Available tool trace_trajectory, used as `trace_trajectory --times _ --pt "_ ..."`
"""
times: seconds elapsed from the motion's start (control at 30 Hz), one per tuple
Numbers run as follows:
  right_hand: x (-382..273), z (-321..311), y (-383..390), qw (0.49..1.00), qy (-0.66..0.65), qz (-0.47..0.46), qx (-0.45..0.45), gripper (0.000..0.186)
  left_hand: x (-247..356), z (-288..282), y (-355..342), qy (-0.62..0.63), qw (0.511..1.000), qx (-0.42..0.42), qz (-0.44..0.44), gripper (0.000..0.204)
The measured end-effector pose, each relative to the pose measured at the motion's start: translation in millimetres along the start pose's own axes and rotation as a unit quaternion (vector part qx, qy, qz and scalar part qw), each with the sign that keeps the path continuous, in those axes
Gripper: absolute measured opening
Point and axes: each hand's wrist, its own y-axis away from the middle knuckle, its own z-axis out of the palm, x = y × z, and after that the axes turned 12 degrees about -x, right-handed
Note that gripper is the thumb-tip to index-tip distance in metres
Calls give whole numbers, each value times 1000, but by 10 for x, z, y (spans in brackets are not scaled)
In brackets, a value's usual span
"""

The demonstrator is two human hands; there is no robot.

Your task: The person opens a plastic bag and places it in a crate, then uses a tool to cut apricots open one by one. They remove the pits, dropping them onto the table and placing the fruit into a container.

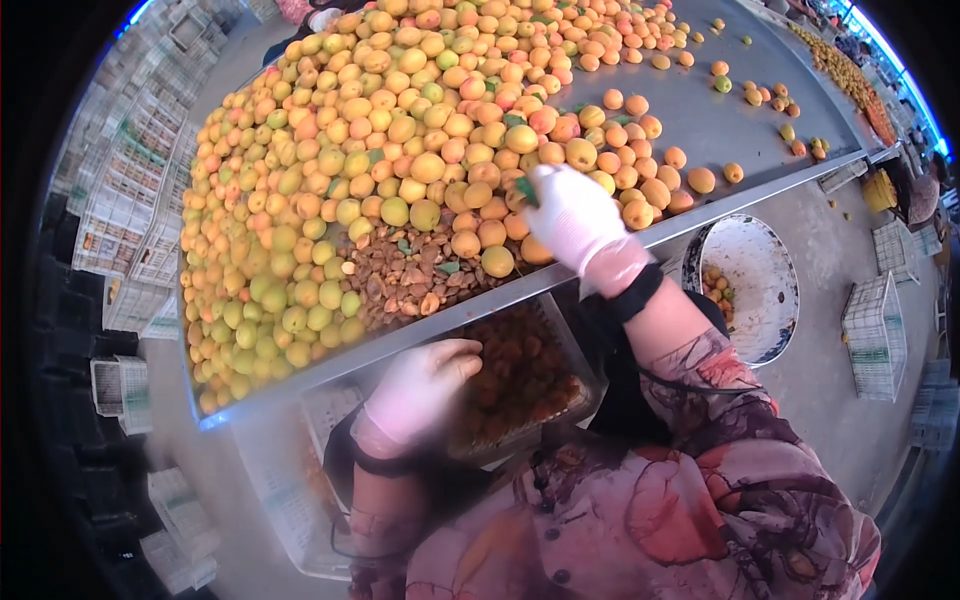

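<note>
A big heap of orange, yellow and green apricots (390, 130) covers much of a metal table (690, 110). My right hand (578, 215), in a white glove, is at the heap's near right side. Its fingers are closed, with a green leaf (527, 191) at their tips. My left hand (422, 388), gloved too, is in front of the table's near edge, over a crate of dark brown fruit pieces (520, 370). Its fingers are curled together, and whatever they may hold is hidden. Brown apricot pits (410, 270) lie piled near the edge between the hands.
A raised metal rim (470, 312) runs along the table's near side. To the right on the floor stands a white bucket (765, 290) with some fruit inside. White crates (873, 335) stand at right, and stacked crates (130, 200) at left. Another person's gloved hand (325, 19) shows at the far side.
</note>
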Motion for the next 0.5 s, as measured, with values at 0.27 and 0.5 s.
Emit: trace_trajectory --times 0.27,0.5 --pt "339 -158 -132 962 97 143 -209 30 3 -46 -133 16 998 34 56 34" --pt "558 -169 -79 978 74 97 -170 40 99 -60 -268 75 996 17 55 37"
